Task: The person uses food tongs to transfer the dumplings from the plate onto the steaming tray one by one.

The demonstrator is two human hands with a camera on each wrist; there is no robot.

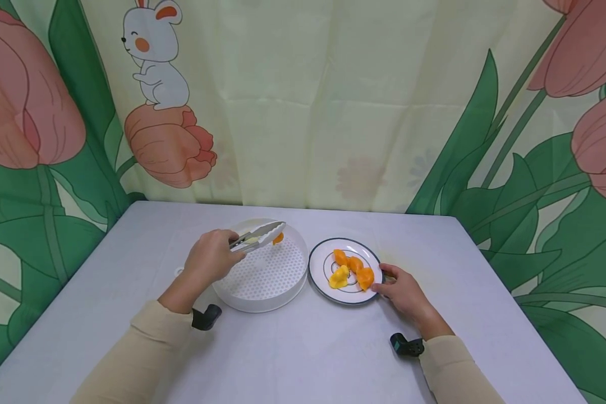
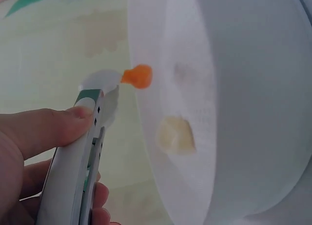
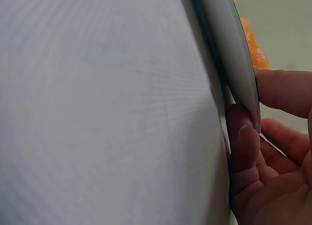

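Note:
My left hand (image 1: pixel 213 255) grips a pair of metal tongs (image 1: pixel 255 235) with pale, scalloped tips, held over a round white steamer basket (image 1: pixel 262 306) with a perforated floor. At the tips of the tongs is a small orange food piece (image 2: pixel 140 76), above the basket. A pale cream piece (image 2: pixel 175 135) lies in the basket, mostly behind the tongs in the head view. My right hand (image 1: pixel 404 289) pinches the right rim of a white plate (image 1: pixel 325 287) with dark rings, fingers under the edge. On the plate sit three orange pieces (image 1: pixel 365 278) and one yellow piece (image 1: pixel 339 277).
The table (image 1: pixel 303 359) is covered in a white cloth. Plate and basket stand side by side, nearly touching. Behind the table's far edge hangs a curtain (image 1: pixel 313 112) printed with tulips and a rabbit. Each wrist carries a small black camera (image 1: pixel 206 317).

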